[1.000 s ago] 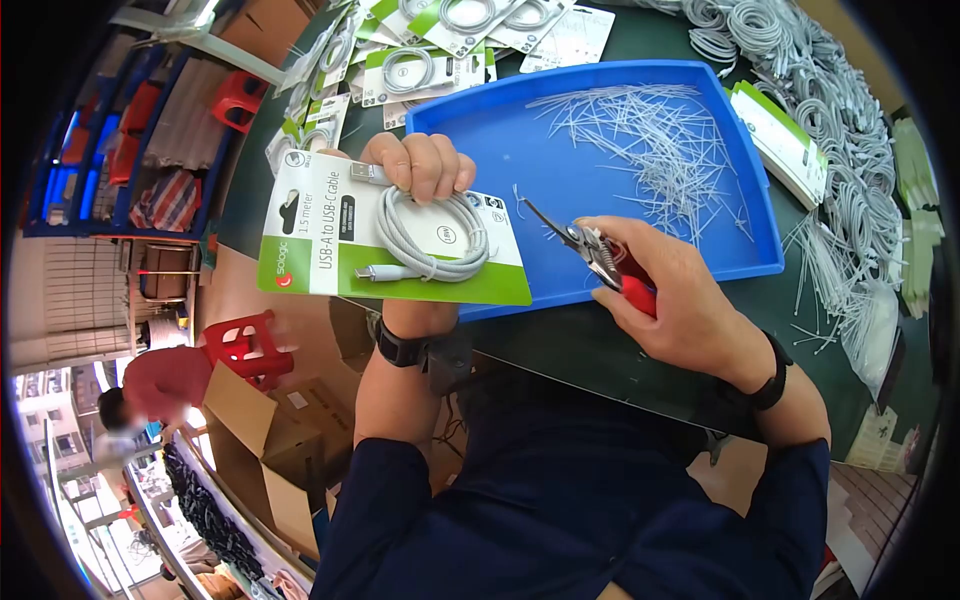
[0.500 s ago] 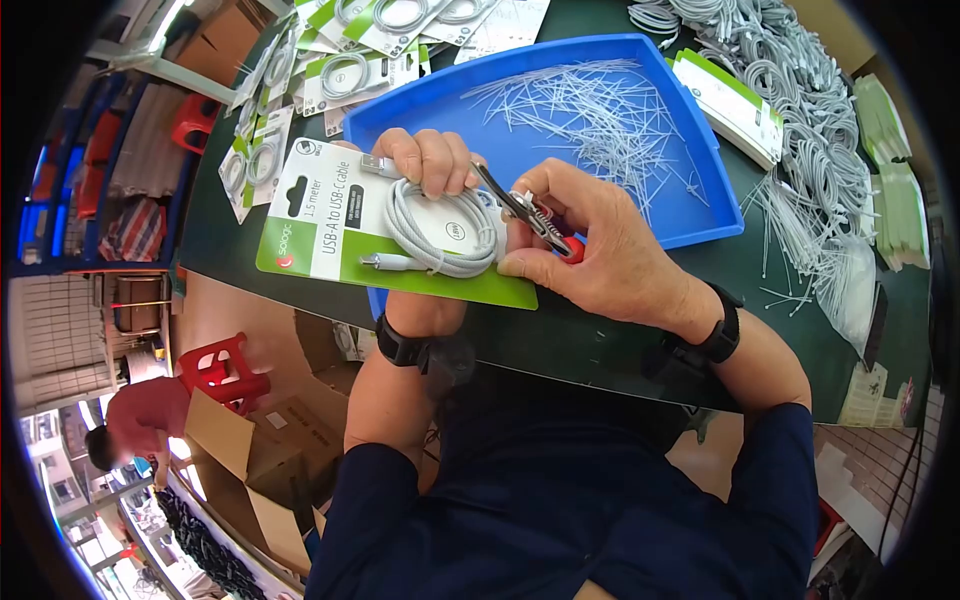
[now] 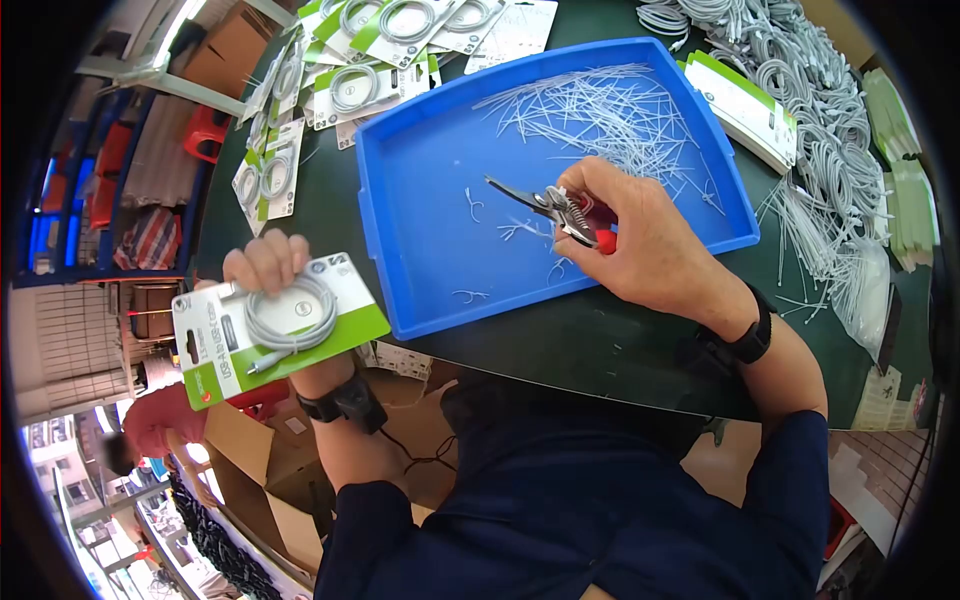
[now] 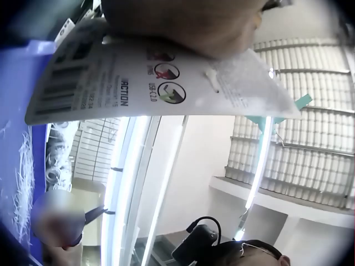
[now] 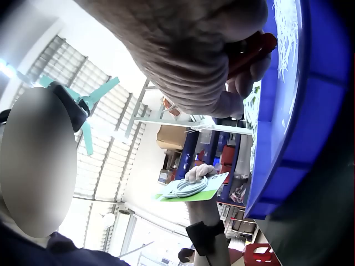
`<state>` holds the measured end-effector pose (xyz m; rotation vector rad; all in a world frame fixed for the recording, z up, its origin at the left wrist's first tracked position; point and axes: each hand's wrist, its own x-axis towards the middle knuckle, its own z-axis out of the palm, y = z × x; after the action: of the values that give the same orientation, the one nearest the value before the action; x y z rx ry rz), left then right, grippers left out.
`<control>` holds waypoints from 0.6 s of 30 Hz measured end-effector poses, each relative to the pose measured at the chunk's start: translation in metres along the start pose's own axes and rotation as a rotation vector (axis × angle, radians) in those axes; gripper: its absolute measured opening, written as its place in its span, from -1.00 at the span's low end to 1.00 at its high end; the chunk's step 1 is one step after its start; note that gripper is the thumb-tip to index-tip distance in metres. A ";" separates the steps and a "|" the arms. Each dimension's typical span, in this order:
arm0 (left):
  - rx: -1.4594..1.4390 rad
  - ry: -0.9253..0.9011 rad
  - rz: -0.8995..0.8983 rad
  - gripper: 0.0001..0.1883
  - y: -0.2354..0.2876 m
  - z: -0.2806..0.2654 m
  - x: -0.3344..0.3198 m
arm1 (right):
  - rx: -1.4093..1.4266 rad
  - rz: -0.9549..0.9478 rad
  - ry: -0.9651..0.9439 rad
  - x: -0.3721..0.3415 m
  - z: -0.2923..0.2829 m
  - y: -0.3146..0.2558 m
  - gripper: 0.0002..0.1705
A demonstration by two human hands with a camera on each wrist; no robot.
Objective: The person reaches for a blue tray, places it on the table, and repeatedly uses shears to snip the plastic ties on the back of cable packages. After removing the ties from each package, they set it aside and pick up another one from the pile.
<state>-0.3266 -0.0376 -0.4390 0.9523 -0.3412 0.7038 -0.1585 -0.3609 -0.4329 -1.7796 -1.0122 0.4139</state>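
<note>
My left hand point(image 3: 265, 262) grips a printed cardboard card point(image 3: 355, 322), white and green, with its fingers curled over the top edge. A coiled grey USB cable point(image 3: 290, 320) is fastened to the card's front. The card's back point(image 4: 127, 83), with a barcode, faces the left wrist camera. My right hand point(image 3: 660, 245) holds red-handled cutters point(image 3: 565, 210), blades pointing left over the blue tray point(image 3: 420, 200). One red handle point(image 5: 252, 54) shows in the right wrist view. Loose white cable ties point(image 3: 600, 120) lie in the tray, and a few short clipped ends point(image 3: 525, 230) are near the blades.
Finished-looking carded cables point(image 3: 355, 90) pile up at the back left of the green table point(image 3: 520, 345). A stack of cards point(image 3: 740, 110) stands right of the tray, beside heaped grey cables point(image 3: 800, 90) and a bag of ties point(image 3: 860, 290). A cardboard box point(image 3: 240, 430) stands below left.
My left hand has carried the carded cable left and down, away from the tray. The right hand with the cutters has separated from the card. Small clipped ends now show in the tray.
</note>
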 end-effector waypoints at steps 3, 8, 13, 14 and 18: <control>0.302 -0.027 0.070 -0.59 0.051 -0.063 -0.035 | -0.167 -0.056 0.114 0.002 0.003 0.009 -0.63; 0.800 0.743 0.133 -0.42 0.124 -0.155 -0.124 | -0.093 -0.035 0.163 0.005 0.008 0.016 -0.59; 1.094 1.177 0.039 -0.57 0.131 -0.173 -0.115 | -0.059 0.021 0.133 0.006 0.011 0.019 -0.56; 1.075 1.069 0.001 -0.65 0.132 -0.189 -0.107 | -0.066 0.003 0.141 0.006 0.012 0.021 -0.55; 1.538 0.699 -0.149 -0.60 0.081 -0.168 -0.026 | -0.042 0.069 0.100 0.006 0.009 0.018 -0.49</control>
<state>-0.4061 0.1233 -0.4956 2.0070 1.0584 1.0883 -0.1534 -0.3535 -0.4523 -1.8580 -0.8979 0.3447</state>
